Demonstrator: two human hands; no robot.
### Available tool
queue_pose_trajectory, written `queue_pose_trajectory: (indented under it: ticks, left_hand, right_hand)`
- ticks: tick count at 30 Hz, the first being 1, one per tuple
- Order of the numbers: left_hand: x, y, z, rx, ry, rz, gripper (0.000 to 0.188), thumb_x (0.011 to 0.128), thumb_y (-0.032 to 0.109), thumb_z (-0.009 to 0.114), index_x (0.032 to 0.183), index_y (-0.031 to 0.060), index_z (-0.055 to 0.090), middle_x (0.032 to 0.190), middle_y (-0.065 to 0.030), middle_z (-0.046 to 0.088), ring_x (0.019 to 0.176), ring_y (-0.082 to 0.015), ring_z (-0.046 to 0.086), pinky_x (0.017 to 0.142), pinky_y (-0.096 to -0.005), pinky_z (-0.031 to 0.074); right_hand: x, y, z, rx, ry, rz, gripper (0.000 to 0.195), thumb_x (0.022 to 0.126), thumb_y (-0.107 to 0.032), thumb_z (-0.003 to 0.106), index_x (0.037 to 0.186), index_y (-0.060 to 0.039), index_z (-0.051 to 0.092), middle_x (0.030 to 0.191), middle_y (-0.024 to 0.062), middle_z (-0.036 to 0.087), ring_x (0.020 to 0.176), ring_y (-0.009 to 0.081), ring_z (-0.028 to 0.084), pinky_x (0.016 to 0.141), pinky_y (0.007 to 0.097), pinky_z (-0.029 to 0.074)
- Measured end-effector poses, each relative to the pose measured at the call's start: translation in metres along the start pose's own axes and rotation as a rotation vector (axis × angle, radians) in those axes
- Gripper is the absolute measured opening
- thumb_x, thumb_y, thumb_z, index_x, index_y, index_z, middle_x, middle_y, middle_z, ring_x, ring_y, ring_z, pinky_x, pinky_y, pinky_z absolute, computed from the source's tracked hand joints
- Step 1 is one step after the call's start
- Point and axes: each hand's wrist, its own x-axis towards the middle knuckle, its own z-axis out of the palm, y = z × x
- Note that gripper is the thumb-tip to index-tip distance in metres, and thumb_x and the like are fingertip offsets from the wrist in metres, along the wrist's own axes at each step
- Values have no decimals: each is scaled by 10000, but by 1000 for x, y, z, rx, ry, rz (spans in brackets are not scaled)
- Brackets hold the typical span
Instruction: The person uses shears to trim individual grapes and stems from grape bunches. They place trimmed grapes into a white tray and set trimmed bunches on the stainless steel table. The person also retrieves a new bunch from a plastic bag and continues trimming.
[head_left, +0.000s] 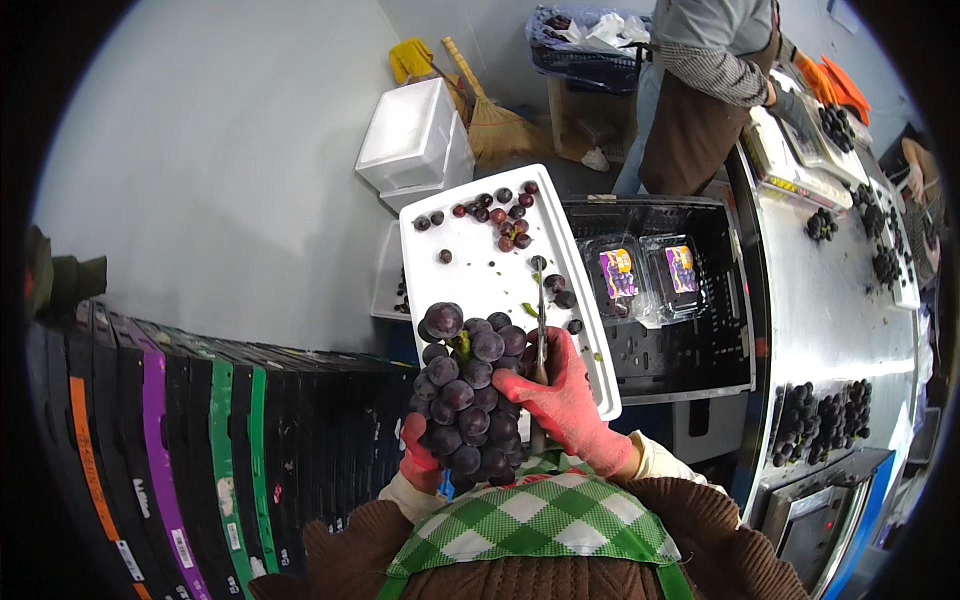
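Observation:
A large bunch of dark purple grapes hangs close to my apron, above a white foam tray. My left hand, in a pink-red glove, supports it from the lower left; the fingers behind the fruit are hidden. In my right hand, gloved alike, is a pair of slender snips with the blades pointing away from me. That hand's thumb touches the right side of the bunch. Loose grapes, mostly reddish, lie at the tray's far end, with a few dark ones along its right side and green stem bits between.
A black crate right of the tray holds two labelled clear clamshells. Beyond it runs a steel table bearing more grape bunches. A co-worker stands at its far end. Stacked black crates line the left; foam boxes stand ahead.

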Motion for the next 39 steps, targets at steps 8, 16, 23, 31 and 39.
queue_pose_trajectory:
  ticks: [8,16,23,31,39]
  left_hand:
    - [4,-3,15,-23,62,-60,684,833,626,575,1289,125,484,1294,-97,505,1226,-281,474,1061,-474,386]
    - [21,-9,27,-373,-12,-161,815,867,709,391,1421,112,366,1382,-138,440,1226,-328,476,992,-501,438]
    - [36,-5,32,-904,-71,-446,544,950,332,521,1411,79,384,1316,-75,471,1211,-280,479,1063,-437,380]
    - [36,-17,29,-1200,40,-414,577,934,273,557,1434,71,353,1308,-52,473,1213,-241,482,1023,-431,428]
    - [37,-16,35,-1022,91,-184,462,961,241,519,1370,51,422,1310,-82,525,1258,-225,463,1108,-434,345]
  right_hand:
    - [3,16,-7,-249,150,-316,514,724,-223,789,1083,3,498,776,67,544,691,130,514,613,319,443]
    - [-2,19,-29,88,141,-142,417,828,-38,666,1185,-32,452,908,11,521,769,70,494,680,229,440]
    - [-10,21,-42,-121,118,-76,494,785,-162,727,1176,7,477,954,75,545,859,124,515,761,289,461]
    - [-24,47,-57,-210,18,-133,594,745,-197,768,1227,10,488,948,109,589,846,190,575,783,317,480]
    - [-46,-14,-68,-703,-345,-249,524,760,-161,728,1224,-31,521,1042,178,606,934,329,619,796,371,500]
